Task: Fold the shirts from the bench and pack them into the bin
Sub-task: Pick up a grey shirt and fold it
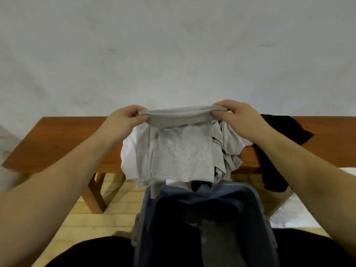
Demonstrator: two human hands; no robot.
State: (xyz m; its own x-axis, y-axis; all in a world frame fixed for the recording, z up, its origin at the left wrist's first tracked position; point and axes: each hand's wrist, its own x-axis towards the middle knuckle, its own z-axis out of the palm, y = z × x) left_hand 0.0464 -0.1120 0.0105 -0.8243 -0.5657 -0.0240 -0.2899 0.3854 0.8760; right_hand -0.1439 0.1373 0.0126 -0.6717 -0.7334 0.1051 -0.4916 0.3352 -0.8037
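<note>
Head view: you hold a grey shirt up by its top edge, stretched nearly flat between your two hands. Your left hand pinches the left end of that edge, fingers and thumb curled onto the cloth; your right hand pinches the right end the same way. The shirt hangs down in front of the table, and its lower hem ends just above the far rim of the bin. One narrow strip of grey cloth droops lower at the left and reaches the bin's rim.

Behind the hanging shirt, a white garment shows at its left edge, draped over the table's front edge. To the right, more crumpled grey fabric lies heaped on the table, touching the shirt you hold. Further right, a black garment lies across the table top and trails down over the front edge, well below it.

The bin stands on the floor directly below your hands, between your knees, with dark cloth already in it. The left stretch of the table top is bare wood out to its end. Pale brick flooring shows beneath the table and to the left of the bin.
</note>
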